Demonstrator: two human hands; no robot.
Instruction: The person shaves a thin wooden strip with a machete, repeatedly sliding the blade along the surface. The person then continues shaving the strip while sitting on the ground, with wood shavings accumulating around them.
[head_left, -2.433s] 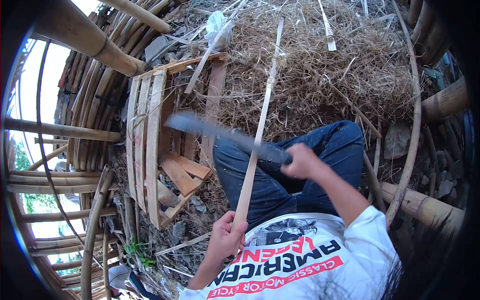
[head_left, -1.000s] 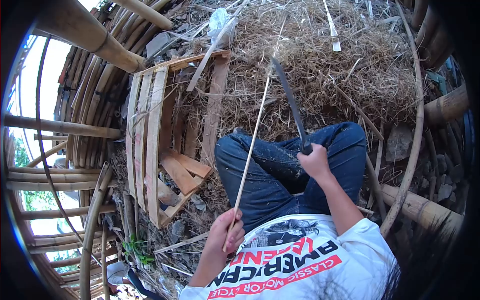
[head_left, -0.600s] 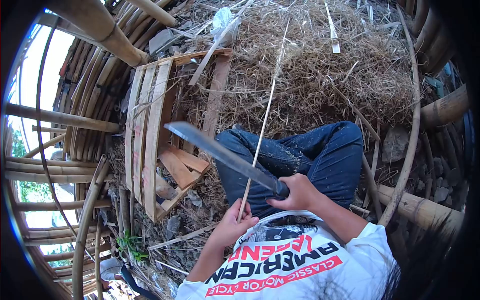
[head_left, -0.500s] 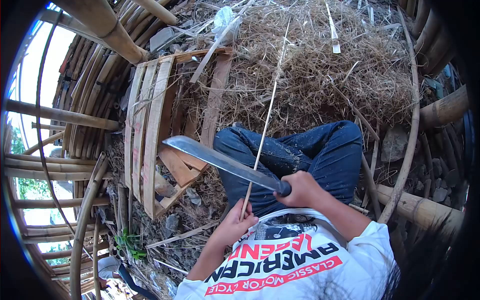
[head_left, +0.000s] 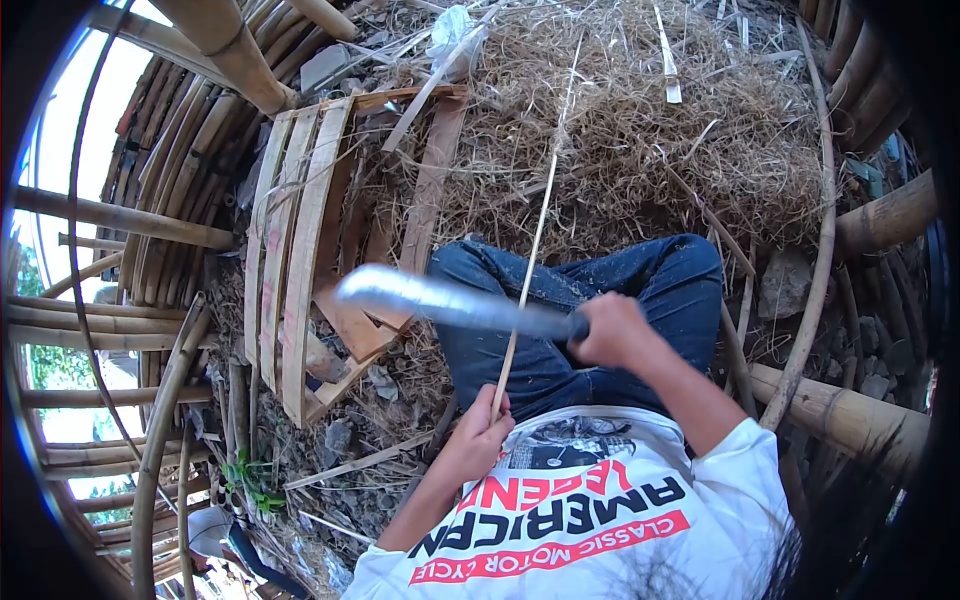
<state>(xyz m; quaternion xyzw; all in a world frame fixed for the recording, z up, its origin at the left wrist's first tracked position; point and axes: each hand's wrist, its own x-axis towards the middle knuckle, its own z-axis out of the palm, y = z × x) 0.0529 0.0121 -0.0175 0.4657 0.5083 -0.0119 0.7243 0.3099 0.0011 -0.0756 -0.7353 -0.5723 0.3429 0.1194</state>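
Observation:
My right hand (head_left: pixel 612 330) is wrapped round the dark handle of a machete (head_left: pixel 430 300). Its broad blade points left across my crossed legs and is smeared by motion. Between the fingers and thumb of my left hand (head_left: pixel 482 436) is the near end of a long, thin bamboo strip (head_left: pixel 541 220). From there the strip runs away from me over my jeans (head_left: pixel 650 290) and onto the shavings. In this view the blade crosses over the strip a short way beyond my left hand.
A wooden crate (head_left: pixel 296 250) lies tipped to my left. Fibrous bamboo shavings (head_left: pixel 660 150) cover the ground ahead. Bamboo poles (head_left: pixel 850 415) and a large stone (head_left: pixel 785 284) are on the right. A bamboo frame (head_left: pixel 120 230) lines the left side, with a green plant (head_left: pixel 255 482) near it.
My right hand has moved slightly away from my body and right, bringing the machete blade farther along the strip. My left hand keeps its hold and has shifted only a little.

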